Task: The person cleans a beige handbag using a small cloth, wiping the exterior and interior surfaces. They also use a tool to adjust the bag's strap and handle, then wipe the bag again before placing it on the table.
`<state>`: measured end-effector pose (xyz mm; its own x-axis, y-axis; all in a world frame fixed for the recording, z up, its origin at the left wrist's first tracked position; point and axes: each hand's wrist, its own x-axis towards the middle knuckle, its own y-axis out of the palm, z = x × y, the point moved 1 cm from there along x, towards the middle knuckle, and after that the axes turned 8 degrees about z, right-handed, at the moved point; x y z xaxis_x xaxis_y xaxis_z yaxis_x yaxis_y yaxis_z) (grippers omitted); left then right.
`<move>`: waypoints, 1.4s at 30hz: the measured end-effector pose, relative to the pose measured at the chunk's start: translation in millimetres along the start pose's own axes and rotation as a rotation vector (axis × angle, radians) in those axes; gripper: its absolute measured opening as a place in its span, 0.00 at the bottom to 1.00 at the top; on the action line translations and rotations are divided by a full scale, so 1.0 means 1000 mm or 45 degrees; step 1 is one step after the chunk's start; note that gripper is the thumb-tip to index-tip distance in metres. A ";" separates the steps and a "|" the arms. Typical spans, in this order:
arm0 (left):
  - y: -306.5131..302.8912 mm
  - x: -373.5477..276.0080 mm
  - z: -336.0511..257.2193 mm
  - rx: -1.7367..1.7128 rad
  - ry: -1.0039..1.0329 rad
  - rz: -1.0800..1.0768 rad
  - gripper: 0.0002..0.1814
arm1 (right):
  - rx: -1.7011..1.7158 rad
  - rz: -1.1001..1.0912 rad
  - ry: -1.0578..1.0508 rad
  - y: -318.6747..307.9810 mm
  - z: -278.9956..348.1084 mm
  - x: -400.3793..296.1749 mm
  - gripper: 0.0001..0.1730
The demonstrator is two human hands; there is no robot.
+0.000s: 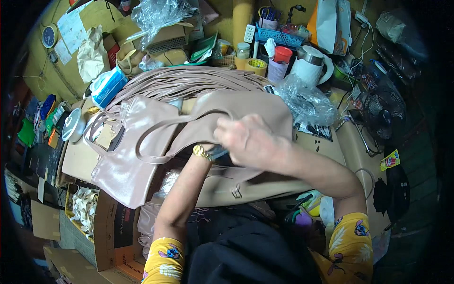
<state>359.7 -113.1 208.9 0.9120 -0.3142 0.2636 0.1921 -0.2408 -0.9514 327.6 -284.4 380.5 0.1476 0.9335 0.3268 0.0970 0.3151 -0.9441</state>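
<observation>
A pinkish-beige leather-like bag (255,103) lies open towards me on the work table. My left hand (216,151) reaches into its opening; its fingers are hidden by the bag and my other hand. Above it is my right hand (244,138), blurred and with curled fingers, at the bag's edge; whether it grips the material is not plain. A long strap (152,131) loops out to the left. Another shiny bag (138,138) in the same colour lies beside it. Behind both is a pile of long narrow strips (198,80) of similar material.
Crumpled clear plastic (308,101), a white electric kettle (308,65) and a small fan (385,115) are at the right. A blue tissue pack (108,87) and a lidded white pot (73,125) stand left. Below the table's left edge is an open cardboard box (106,227).
</observation>
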 end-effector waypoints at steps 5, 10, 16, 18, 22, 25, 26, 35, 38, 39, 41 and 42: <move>-0.066 -0.063 -0.088 -0.123 -0.174 0.248 0.25 | 0.023 0.015 0.319 0.009 -0.057 -0.022 0.10; -0.102 -0.104 -0.135 -0.155 -0.053 -0.870 0.14 | 0.074 0.135 0.429 0.028 -0.057 -0.029 0.13; -0.053 -0.023 -0.107 -1.044 -0.084 -0.046 0.10 | 0.024 -0.012 0.238 0.007 -0.019 -0.008 0.11; -0.024 -0.009 -0.099 -0.856 0.086 -0.154 0.10 | 0.047 -0.257 0.040 0.008 -0.007 0.006 0.08; 0.000 0.009 -0.110 -1.006 0.142 -0.466 0.11 | 0.075 0.131 0.193 0.004 -0.018 0.016 0.08; -0.005 -0.002 -0.105 -1.284 -0.088 0.048 0.14 | 0.214 0.313 0.307 0.016 -0.049 0.007 0.08; -0.004 -0.009 -0.104 -1.443 -0.092 0.223 0.17 | 0.274 0.374 0.346 0.013 -0.053 0.005 0.09; -0.030 -0.015 -0.093 -1.348 0.037 0.641 0.16 | 0.407 0.372 0.335 0.021 -0.051 0.001 0.13; -0.020 -0.025 -0.093 -1.431 -0.272 0.442 0.15 | 0.430 0.396 0.395 0.024 -0.062 -0.003 0.14; -0.026 -0.028 -0.098 -1.284 -0.239 0.279 0.14 | 0.470 0.409 0.419 0.026 -0.067 -0.004 0.14; -0.040 -0.033 -0.110 -0.991 -0.171 -0.047 0.13 | 0.546 0.445 0.463 0.034 -0.074 -0.003 0.15; -0.041 -0.035 -0.112 -0.992 -0.125 -0.157 0.13 | 0.577 0.468 0.476 0.037 -0.076 0.000 0.15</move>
<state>279.2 -195.5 256.6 0.9355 -0.1695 0.3101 0.0183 -0.8530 -0.5215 405.5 -286.0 349.2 0.4296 0.8973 -0.1018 -0.4329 0.1057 -0.8952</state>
